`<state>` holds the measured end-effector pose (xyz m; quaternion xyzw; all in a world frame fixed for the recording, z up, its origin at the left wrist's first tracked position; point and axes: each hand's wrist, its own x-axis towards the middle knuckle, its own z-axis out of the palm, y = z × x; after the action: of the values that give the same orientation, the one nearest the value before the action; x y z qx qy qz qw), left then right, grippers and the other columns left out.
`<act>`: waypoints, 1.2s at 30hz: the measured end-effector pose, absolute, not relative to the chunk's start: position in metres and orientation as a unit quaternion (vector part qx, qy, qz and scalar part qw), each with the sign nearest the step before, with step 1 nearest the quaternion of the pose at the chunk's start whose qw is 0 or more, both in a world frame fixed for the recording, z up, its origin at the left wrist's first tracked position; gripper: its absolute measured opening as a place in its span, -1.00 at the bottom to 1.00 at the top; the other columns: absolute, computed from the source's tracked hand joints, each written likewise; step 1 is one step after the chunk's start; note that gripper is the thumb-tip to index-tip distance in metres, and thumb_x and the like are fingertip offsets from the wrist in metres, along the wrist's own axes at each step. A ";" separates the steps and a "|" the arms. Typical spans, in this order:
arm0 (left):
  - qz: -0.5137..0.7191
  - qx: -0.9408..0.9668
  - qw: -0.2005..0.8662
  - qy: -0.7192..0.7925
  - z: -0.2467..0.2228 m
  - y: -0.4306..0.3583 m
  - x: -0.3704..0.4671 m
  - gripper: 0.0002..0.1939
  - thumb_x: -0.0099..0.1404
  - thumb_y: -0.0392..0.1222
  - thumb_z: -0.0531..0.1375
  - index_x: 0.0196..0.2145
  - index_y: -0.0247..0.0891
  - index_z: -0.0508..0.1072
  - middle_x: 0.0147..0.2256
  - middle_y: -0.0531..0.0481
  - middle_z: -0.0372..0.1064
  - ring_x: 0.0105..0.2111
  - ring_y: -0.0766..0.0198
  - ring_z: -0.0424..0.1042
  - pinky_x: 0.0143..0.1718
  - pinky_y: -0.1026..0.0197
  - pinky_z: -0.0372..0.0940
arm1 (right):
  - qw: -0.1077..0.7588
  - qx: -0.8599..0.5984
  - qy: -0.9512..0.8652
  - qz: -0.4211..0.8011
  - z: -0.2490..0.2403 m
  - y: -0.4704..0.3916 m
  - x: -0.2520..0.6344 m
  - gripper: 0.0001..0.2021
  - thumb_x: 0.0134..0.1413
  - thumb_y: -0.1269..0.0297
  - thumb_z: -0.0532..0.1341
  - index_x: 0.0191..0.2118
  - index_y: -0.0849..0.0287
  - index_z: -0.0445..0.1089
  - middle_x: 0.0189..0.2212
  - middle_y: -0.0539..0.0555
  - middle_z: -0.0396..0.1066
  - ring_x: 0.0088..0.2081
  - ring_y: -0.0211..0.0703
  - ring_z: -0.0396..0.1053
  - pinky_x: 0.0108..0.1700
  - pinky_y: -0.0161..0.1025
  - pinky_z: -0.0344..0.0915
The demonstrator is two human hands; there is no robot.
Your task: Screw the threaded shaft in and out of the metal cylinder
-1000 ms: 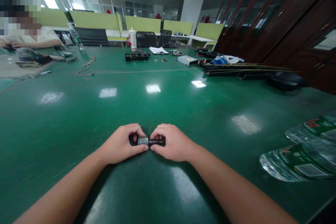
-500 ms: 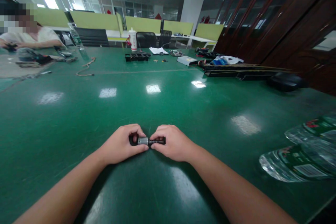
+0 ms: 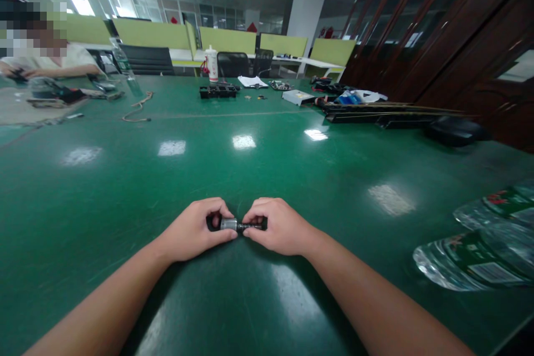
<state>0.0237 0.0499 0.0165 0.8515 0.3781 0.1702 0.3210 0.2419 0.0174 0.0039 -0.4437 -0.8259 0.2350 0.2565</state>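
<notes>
A small silver cylinder, which looks like an electric motor [image 3: 229, 224], lies level just above or on the green table [image 3: 250, 178], near its front. My left hand [image 3: 192, 231] is closed around it, thumb below and fingers above. From its right end runs a dark, thin, ridged shaft [image 3: 252, 227]. The thumb and fingers of my right hand [image 3: 284, 228] pinch that shaft from the right. A dark part at the cylinder's left end is mostly hidden inside my left hand. I cannot tell whether the piece touches the table.
Clear plastic bottles [image 3: 471, 258] with green labels lie at the right. Farther back are a black slotted part [image 3: 219, 90], a grey metal box [image 3: 297, 97], long dark strips [image 3: 375, 113] and a white tumbler [image 3: 211, 64]. A person [image 3: 50, 61] sits at the far left behind cluttered parts.
My right hand has shifted very slightly to the right along with the shaft. My left hand keeps the same hold on the motor.
</notes>
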 end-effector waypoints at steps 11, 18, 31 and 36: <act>0.173 0.850 0.323 0.377 0.015 0.050 0.023 -0.81 0.17 -0.08 0.28 -0.34 -0.24 0.45 -0.42 0.07 0.37 -0.40 0.27 0.36 -0.35 0.27 0.21 | 0.238 -0.451 -0.828 0.232 0.007 0.018 0.248 -0.89 -0.07 0.40 0.33 -0.33 0.18 0.53 -0.47 -0.01 0.40 -0.40 -0.27 0.32 -0.32 -0.33 0.20; 0.173 0.849 0.321 0.383 0.016 0.050 0.023 -0.82 0.16 -0.09 0.29 -0.35 -0.25 0.46 -0.42 0.07 0.37 -0.40 0.26 0.36 -0.35 0.26 0.21 | 0.230 -0.460 -0.822 0.242 0.010 0.018 0.253 -0.90 -0.08 0.40 0.34 -0.34 0.19 0.53 -0.47 -0.01 0.41 -0.43 -0.29 0.31 -0.35 -0.34 0.20; 0.168 0.848 0.320 0.388 0.014 0.051 0.023 -0.79 0.21 -0.05 0.28 -0.33 -0.25 0.43 -0.41 0.06 0.37 -0.40 0.26 0.35 -0.35 0.25 0.22 | 0.202 -0.538 -0.786 0.229 0.013 0.027 0.279 -0.93 -0.12 0.38 0.35 -0.41 0.19 0.55 -0.50 -0.02 0.44 -0.46 -0.30 0.32 -0.41 -0.34 0.18; 0.168 0.847 0.320 0.390 0.014 0.051 0.023 -0.79 0.21 -0.05 0.27 -0.34 -0.26 0.44 -0.41 0.06 0.37 -0.41 0.26 0.35 -0.36 0.25 0.21 | 0.203 -0.521 -0.791 0.249 0.014 0.026 0.281 -0.93 -0.11 0.37 0.36 -0.40 0.19 0.55 -0.49 -0.02 0.44 -0.46 -0.30 0.34 -0.42 -0.35 0.18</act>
<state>0.0235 0.0512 0.0143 0.8466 0.3902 0.1681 0.3205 0.2812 0.0257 0.0140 -0.5211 -0.7906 0.2495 0.2031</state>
